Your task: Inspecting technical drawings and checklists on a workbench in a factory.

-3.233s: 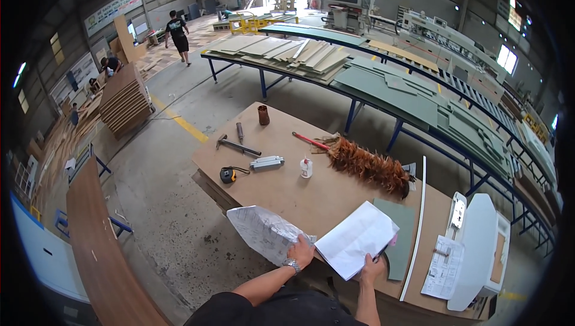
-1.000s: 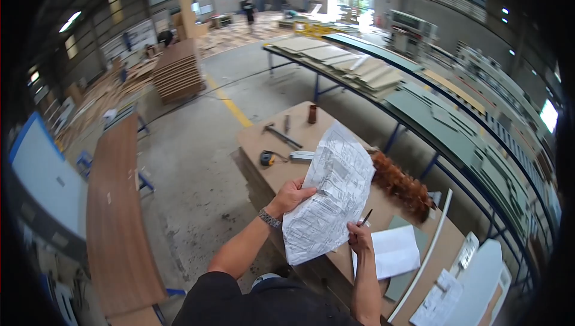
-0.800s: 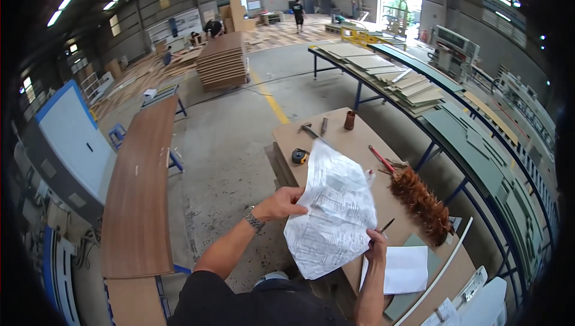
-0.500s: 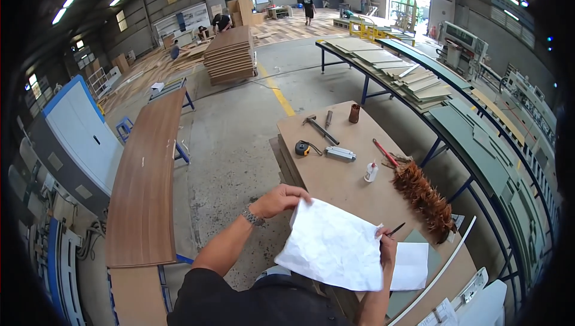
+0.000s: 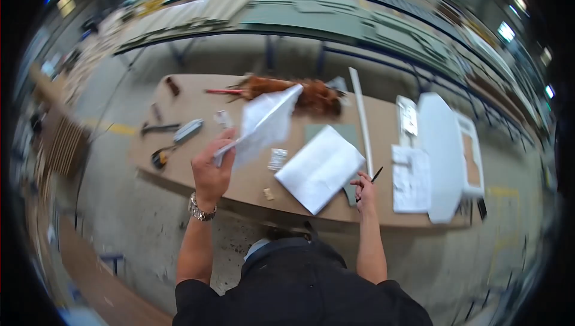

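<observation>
Pinched in my left hand point(image 5: 211, 173) is a crumpled white sheet of paper point(image 5: 263, 123), lifted above the table and bent into a fold. My right hand point(image 5: 365, 192) is closed around a dark pen point(image 5: 377, 174), whose end sticks out past the fingers. Left of that hand, a white paper stack or folded sheet point(image 5: 320, 167) lies partly over a grey-green board point(image 5: 341, 131). A small printed packet point(image 5: 277, 159) and a little tan piece point(image 5: 268, 194) rest on the tabletop between my hands.
The brown worktable point(image 5: 251, 191) carries a feather duster point(image 5: 299, 93), hammer point(image 5: 160, 128), tape measure point(image 5: 159, 158), grey tool point(image 5: 188, 131), small bottle point(image 5: 223, 119) and brown cup point(image 5: 172, 86). A white strip point(image 5: 362, 119) and white chair-like object point(image 5: 440, 152) stand right. Beyond, racks hold green panels point(image 5: 305, 17).
The view has swung right toward the table. My right hand has let go of the crumpled sheet, which my left hand now holds alone, and keeps the pen.
</observation>
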`<state>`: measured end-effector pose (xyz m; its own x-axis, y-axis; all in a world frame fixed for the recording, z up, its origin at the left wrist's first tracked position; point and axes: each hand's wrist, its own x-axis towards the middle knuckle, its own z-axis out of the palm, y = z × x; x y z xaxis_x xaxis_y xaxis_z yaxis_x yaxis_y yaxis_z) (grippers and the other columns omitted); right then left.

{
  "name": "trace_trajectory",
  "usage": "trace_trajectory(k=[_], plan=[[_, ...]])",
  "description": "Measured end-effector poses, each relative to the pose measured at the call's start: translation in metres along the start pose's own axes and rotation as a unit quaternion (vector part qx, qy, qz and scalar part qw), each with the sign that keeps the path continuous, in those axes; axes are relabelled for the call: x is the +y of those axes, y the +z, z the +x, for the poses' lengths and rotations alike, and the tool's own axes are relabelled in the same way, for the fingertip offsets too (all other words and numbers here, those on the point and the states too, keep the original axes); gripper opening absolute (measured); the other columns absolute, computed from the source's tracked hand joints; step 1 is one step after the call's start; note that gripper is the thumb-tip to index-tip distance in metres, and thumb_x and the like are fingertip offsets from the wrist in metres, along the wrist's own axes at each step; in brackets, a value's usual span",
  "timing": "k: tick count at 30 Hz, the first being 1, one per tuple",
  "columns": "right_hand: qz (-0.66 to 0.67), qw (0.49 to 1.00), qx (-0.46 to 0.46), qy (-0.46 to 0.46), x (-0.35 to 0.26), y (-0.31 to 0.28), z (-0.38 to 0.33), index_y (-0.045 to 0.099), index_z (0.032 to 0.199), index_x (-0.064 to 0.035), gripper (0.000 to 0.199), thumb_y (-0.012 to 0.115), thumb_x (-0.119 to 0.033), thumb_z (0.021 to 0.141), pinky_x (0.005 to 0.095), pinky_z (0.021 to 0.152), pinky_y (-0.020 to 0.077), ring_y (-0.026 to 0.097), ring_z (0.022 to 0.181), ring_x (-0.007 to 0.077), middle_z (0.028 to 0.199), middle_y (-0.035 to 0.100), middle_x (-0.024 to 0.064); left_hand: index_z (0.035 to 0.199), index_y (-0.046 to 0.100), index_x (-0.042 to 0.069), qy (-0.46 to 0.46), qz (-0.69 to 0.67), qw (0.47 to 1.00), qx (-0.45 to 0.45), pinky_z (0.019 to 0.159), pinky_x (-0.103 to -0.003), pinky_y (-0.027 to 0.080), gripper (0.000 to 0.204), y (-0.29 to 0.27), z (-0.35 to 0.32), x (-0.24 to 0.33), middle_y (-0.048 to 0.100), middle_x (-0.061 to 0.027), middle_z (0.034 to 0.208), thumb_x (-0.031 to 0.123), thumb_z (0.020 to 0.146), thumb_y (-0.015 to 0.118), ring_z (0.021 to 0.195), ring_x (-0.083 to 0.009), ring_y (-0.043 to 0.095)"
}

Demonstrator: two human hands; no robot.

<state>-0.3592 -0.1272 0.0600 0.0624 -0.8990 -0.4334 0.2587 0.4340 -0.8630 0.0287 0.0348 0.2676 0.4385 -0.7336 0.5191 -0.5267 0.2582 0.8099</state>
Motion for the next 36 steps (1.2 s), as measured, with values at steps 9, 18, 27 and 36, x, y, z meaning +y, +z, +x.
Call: trace_trajectory(k=[9,18,27,36], plan=[[0.019,0.951,0.309,-0.015,0.032,-0.122,-0.185,0.063,0.113,0.0027,0.024,0.054,-0.012,0.097,0.0230,0.035,0.0259,0.038,0.038,0.0059,0.072,0.067,0.0135,0.097,0.062,0.006,0.174,0.201,0.834,-0.483,0.116,-0.061,0.025,0.026,0.203,-0.086,-0.105,0.049,-0.0178,0.148,0.007,0.072,0.065,0.144,-0.0382,0.036],[-0.079,0.904,0.413,-0.071,0.031,-0.191,-0.185,0.070,0.105,0.0028,0.021,0.063,-0.011,0.091,0.0271,0.050,0.0376,0.053,0.056,0.0101,0.073,0.069,0.0093,0.145,0.038,-0.003,0.076,0.338,0.851,-0.395,0.116,-0.066,0.016,0.095,0.252,-0.157,-0.090,0.029,-0.0307,0.155,0.047,0.074,0.077,0.145,-0.0527,0.021],[-0.401,0.849,0.304,-0.160,-0.057,-0.241,-0.018,0.070,0.105,0.0013,0.043,0.073,-0.033,0.079,0.0414,0.072,0.0543,0.071,0.083,0.0346,0.086,0.073,0.0149,0.143,0.040,-0.004,0.018,0.485,0.808,-0.334,0.102,-0.057,0.043,0.068,0.321,-0.180,-0.096,0.038,-0.0312,0.149,0.013,0.081,0.061,0.130,-0.0573,0.040],[-0.708,0.686,0.102,-0.137,-0.018,-0.190,0.066,0.067,0.100,0.0005,0.033,0.071,-0.026,0.080,0.0404,0.071,0.0587,0.070,0.080,0.0331,0.102,0.061,0.0230,0.131,0.042,-0.006,-0.043,0.513,0.796,-0.319,0.090,-0.052,0.052,0.070,0.338,-0.153,-0.063,0.046,-0.0308,0.136,0.015,0.073,0.076,0.115,-0.0466,0.054]])
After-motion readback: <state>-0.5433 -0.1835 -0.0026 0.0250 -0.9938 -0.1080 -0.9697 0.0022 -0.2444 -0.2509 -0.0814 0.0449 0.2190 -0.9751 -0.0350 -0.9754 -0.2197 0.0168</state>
